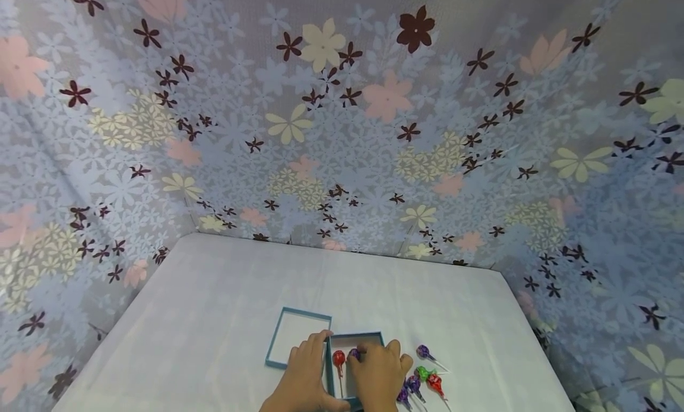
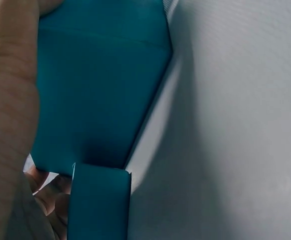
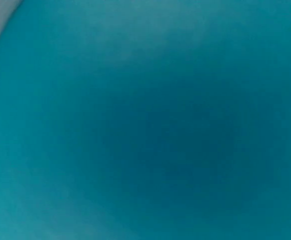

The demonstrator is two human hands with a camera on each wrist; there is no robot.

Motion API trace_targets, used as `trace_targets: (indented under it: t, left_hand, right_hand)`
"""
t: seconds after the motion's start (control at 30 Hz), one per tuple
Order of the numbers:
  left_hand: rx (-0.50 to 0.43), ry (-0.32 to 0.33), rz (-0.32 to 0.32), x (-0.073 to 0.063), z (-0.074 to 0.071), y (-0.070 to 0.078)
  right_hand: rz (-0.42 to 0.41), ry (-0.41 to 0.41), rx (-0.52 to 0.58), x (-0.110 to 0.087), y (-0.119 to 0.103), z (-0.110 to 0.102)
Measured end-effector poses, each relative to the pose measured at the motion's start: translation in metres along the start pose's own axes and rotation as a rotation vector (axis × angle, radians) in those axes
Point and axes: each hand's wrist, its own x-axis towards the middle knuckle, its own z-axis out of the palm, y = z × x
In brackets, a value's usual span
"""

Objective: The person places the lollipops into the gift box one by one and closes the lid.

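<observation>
My left hand [image 1: 303, 373] holds the teal box [image 1: 350, 342] at its left side in the head view, fingers along the left wall and thumb at the near end. The box's teal outer wall [image 2: 100, 90] fills much of the left wrist view, beside the hand. Inside the box, a red lollipop [image 1: 339, 358] lies near the left wall with its white stick toward me. My right hand [image 1: 380, 373] reaches into the box and pinches a purple lollipop [image 1: 354, 354], partly hidden by the fingers. Only a blurred teal surface [image 3: 185, 140] fills most of the right wrist view.
The teal-edged lid [image 1: 299, 338] lies to the left of the box. On the right of it lie several loose lollipops, among them a purple one [image 1: 423, 351], a green one [image 1: 423, 373] and a red one [image 1: 435, 381]. Floral fabric [image 1: 342, 162] surrounds the white table [image 1: 224, 317].
</observation>
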Motion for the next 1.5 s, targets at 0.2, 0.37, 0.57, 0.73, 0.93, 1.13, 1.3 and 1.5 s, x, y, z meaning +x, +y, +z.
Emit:
trace_targets:
  t: [0.2, 0.37, 0.57, 0.73, 0.93, 1.13, 1.3, 1.5]
  left_hand:
    - [0.007, -0.011, 0.006, -0.001, 0.001, 0.001]
    - [-0.029, -0.032, -0.006, 0.001, -0.001, 0.001]
    - [-0.031, -0.032, -0.021, 0.002, -0.002, 0.001]
    - [-0.015, -0.004, -0.006, 0.002, -0.001, 0.002]
    - [-0.02, -0.019, -0.026, 0.003, -0.002, 0.002]
    - [-0.041, -0.082, -0.076, 0.004, -0.002, 0.002]
    - [-0.056, -0.118, -0.1, 0.007, -0.003, 0.003]
    - [-0.064, -0.114, -0.097, 0.007, -0.001, 0.003]
  right_hand:
    - [0.017, -0.005, 0.002, -0.002, 0.001, 0.001]
    - [0.023, 0.009, 0.023, 0.0, 0.002, -0.001]
    - [-0.006, 0.034, 0.067, 0.0, 0.002, -0.009]
    - [-0.051, 0.143, 0.15, 0.001, 0.004, -0.027]
    - [-0.019, 0.231, 0.207, 0.01, 0.015, -0.046]
    - [0.024, 0.238, 0.195, 0.021, 0.045, -0.054]
    - [0.092, 0.181, 0.162, 0.032, 0.071, -0.061]
    - [0.162, 0.056, 0.13, 0.037, 0.096, -0.066]
